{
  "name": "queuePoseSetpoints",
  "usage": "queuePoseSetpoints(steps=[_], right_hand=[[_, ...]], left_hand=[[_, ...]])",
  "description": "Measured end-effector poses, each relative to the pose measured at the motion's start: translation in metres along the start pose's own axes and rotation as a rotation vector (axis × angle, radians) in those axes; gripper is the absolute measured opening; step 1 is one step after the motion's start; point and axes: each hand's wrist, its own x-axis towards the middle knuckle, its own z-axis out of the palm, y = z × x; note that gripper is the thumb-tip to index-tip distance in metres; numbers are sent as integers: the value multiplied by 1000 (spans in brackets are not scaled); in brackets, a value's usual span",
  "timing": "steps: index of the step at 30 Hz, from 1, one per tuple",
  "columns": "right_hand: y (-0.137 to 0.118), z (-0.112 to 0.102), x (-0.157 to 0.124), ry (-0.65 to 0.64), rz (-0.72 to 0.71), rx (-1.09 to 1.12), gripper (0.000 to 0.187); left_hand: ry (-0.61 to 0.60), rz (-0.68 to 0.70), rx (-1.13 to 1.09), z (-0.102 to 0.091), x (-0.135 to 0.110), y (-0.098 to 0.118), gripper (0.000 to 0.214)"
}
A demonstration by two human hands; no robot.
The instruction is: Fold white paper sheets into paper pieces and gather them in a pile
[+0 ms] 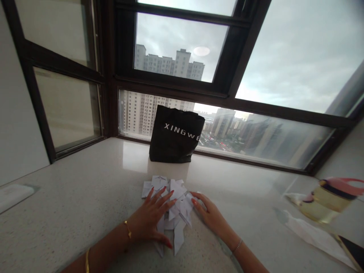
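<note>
A loose heap of folded white paper pieces [176, 189] lies on the pale speckled counter [108, 212]. My left hand [150, 216] rests over the left side of the heap, fingers spread and thumb out, covering some pieces. At the heap's right edge, my right hand [207, 212] touches the paper with its fingertips. Its fingers are slightly bent and apart, and I see nothing gripped in them. One folded strip [178, 237] sticks out from the heap towards me, between the hands.
A black bag [178, 134] with white lettering stands behind the heap, against the window frame. To the right are a yellowish bottle with a pink lid [327, 201], a white packet [315, 235] and a dark flat device [352, 248]. A white object [14, 195] lies far left.
</note>
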Motion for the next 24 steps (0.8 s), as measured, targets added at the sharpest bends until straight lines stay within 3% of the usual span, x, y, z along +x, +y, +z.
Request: queuePoseSetpoints(steps=[2,4,7,9,11,13,16,19,22,24], right_hand=[[0,4,-1,41,14,-74,49],[-2,12,-3,-13,13,-123,59],[-12,21,-7,-197,-44,-115,61],[-19,22,-8,-237,-62,-70,54],[-21,19,-8,-150,-43,-48,45],[-17,15,-6,-9,-18,-84,39],[-3,14,-6,147,54,-219,45],[4,23,-10,89,83,-290,47],[-5,32,-15,-56,-28,-227,41],[-15,34,-16,-75,-88,-177,37]], left_hand=[[60,-105,38,3,2,-6,87],[105,-221,61,6,4,-12,89],[30,-306,35,6,3,-16,91],[-34,-298,5,4,3,-16,88],[-21,-281,-13,2,4,-13,76],[74,-295,-12,0,5,-11,59],[221,-346,24,1,7,-10,49],[235,-281,54,2,7,-5,57],[165,-109,51,4,6,7,71],[115,-36,31,5,7,17,80]])
